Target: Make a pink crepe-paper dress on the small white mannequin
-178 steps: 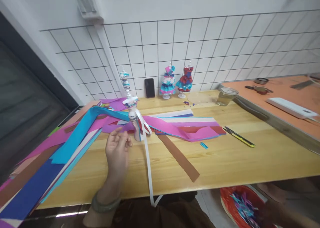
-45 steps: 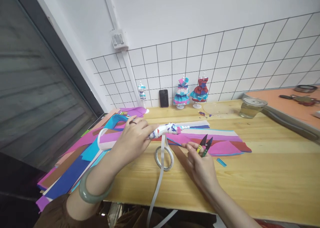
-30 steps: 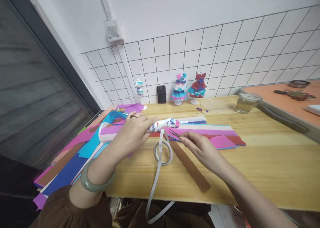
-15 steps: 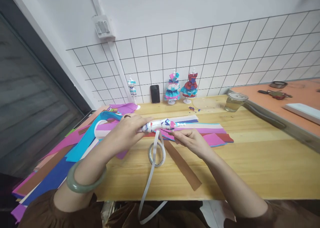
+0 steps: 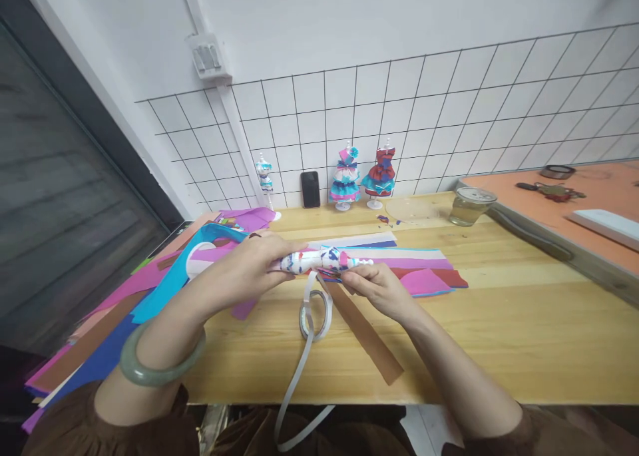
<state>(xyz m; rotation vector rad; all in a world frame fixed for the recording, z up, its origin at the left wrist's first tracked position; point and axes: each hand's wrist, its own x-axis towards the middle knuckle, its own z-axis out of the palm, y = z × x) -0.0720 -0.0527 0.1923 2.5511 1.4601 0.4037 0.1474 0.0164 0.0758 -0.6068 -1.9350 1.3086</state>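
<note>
My left hand (image 5: 262,263) grips a small white mannequin (image 5: 304,261) with blue and red patches, lying sideways above the table. Pink cloth shows at its right end. My right hand (image 5: 372,284) is closed near that end, thumb and fingers pinched together; what they hold is too small to make out. A white tape strip (image 5: 294,376) runs from beneath the mannequin down past the table's front edge. Below the mannequin a tape roll (image 5: 302,316) rests on the wood, beside a brown strip (image 5: 372,336).
Coloured fabric strips (image 5: 424,256) lie behind my hands, with more piled at the left (image 5: 110,336). Along the wall stand a phone (image 5: 310,190), two dressed mannequins (image 5: 344,183) and a smaller one (image 5: 265,176). A glass cup (image 5: 469,206) sits at the right.
The mannequin has tilted and moved slightly down. My right hand has shifted a little right and down, and the tape strip has shifted over the roll.
</note>
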